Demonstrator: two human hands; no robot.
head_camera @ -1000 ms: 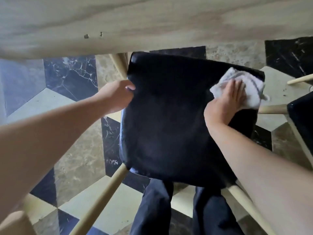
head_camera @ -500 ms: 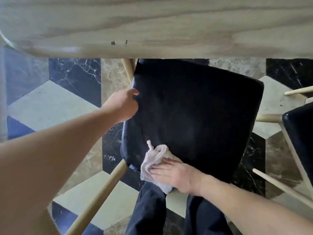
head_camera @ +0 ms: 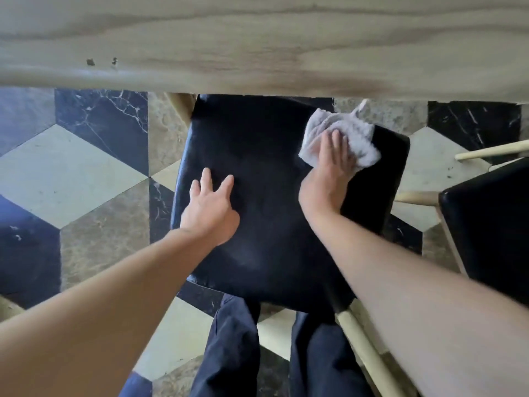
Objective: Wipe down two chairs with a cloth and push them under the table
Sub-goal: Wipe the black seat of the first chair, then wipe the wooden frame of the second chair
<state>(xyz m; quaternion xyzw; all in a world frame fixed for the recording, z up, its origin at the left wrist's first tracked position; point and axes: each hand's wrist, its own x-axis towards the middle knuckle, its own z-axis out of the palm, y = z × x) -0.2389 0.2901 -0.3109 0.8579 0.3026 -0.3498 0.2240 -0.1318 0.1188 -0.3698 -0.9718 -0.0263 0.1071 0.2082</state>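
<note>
Wiping first chair (head_camera: 272, 224) seat: right hand (head_camera: 329, 167) flat on cloth (head_camera: 343, 136), left hand (head_camera: 210, 207) spread; second chair (head_camera: 486, 224), pushing under tabletop (head_camera: 257, 38) pending.

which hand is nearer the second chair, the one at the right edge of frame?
Right. The right hand presses the cloth on the far right corner of the black seat, nearer the second chair. The left hand lies flat on the seat's left half, farther away.
</note>
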